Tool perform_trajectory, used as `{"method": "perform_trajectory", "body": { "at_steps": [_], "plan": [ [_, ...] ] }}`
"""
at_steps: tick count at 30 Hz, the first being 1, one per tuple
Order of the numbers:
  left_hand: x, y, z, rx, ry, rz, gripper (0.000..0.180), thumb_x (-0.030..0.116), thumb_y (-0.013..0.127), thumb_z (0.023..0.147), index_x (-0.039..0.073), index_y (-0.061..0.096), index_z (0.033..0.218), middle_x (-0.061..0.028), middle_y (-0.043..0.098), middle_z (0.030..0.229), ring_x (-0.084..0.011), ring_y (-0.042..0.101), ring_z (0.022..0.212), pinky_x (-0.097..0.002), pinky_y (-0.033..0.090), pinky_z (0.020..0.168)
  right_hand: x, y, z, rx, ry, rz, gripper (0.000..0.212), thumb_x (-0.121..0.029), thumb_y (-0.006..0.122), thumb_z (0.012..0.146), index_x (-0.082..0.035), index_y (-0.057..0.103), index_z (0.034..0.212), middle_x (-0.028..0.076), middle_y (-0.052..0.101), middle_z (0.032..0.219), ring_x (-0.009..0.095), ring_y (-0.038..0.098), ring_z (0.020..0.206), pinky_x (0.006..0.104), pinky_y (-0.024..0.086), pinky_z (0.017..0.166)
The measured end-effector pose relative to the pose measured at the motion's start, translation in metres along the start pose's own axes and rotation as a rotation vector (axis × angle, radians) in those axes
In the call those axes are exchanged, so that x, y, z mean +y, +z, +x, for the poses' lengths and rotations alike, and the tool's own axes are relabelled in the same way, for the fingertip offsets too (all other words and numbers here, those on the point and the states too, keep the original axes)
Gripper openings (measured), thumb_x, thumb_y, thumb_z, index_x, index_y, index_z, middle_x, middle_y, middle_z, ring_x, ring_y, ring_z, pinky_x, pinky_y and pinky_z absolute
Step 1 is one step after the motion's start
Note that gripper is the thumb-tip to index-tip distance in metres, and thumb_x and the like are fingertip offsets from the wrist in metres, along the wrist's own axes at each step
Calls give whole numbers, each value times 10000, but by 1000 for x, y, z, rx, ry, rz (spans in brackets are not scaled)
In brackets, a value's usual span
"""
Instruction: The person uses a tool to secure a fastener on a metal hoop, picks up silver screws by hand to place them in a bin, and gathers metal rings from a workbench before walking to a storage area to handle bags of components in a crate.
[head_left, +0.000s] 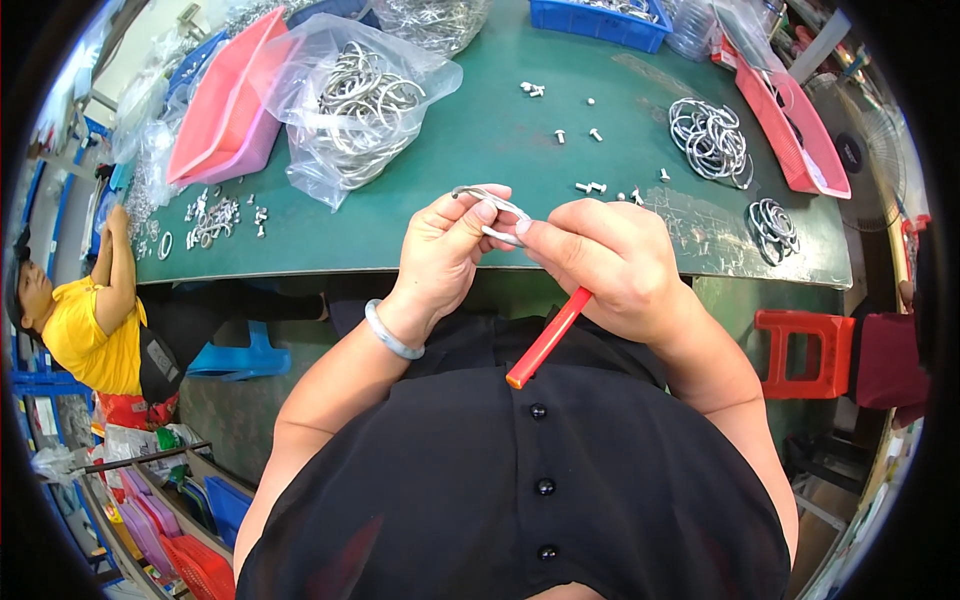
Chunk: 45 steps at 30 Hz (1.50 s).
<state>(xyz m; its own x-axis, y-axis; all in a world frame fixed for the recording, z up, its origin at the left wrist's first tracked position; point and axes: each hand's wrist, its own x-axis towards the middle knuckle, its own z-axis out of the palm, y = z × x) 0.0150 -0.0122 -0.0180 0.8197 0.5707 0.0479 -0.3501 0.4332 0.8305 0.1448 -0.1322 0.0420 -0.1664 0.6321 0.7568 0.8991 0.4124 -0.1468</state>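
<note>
Above the near edge of a green surface (480, 150), two bare hands meet around one open metal ring (497, 212). The left hand (445, 250), with a pale bangle (392, 335) on its wrist, pinches the ring between thumb and fingers. The right hand (605, 265) grips the ring's other side and is also closed around a red-handled tool (548, 337), whose handle points down toward the person's black buttoned top. On the surface lie a clear bag of metal rings (360, 100), loose small screws (590, 130), two heaps of rings (712, 140) on the right, and pink trays (225, 110). At far left, a person in a yellow shirt (85, 335) sits.
</note>
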Motion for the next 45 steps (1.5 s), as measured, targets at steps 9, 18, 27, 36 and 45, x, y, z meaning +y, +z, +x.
{"method": "perform_trajectory", "body": {
  "at_steps": [9,18,27,36,45],
  "plan": [
    [1,3,0,-66,-103,-145,195,148,507,871,-7,530,988,-79,599,855,-131,582,772,-246,483,668,-3,4,2,6,-22,-28,183,-103,566,668,-34,591,836,34,530,693,159,539,556,264,405,451],
    [-4,1,0,-35,-96,-149,213,154,542,851,-16,525,978,-77,580,845,-135,573,765,-260,479,654,-4,8,3,31,-11,-35,164,-99,576,661,-26,583,808,35,530,693,156,540,543,267,406,445],
    [14,-6,3,-34,557,569,158,53,500,860,-30,525,992,-125,581,921,-148,573,780,-264,478,707,16,7,-16,82,128,-57,164,-57,671,625,-52,576,758,41,533,669,193,537,514,289,421,444],
    [33,-4,9,39,695,815,115,-5,553,801,-23,561,914,-95,600,847,-137,568,750,-233,454,673,25,0,-35,-4,271,-80,141,-84,661,664,-56,564,764,47,540,686,216,552,572,304,438,487],
    [151,-20,54,290,1130,1824,117,88,575,786,33,575,889,-101,596,727,-223,581,648,-305,453,597,39,-42,-70,-162,613,-195,208,-38,626,678,-23,574,879,96,532,762,266,541,612,320,431,541]
  ]
}}
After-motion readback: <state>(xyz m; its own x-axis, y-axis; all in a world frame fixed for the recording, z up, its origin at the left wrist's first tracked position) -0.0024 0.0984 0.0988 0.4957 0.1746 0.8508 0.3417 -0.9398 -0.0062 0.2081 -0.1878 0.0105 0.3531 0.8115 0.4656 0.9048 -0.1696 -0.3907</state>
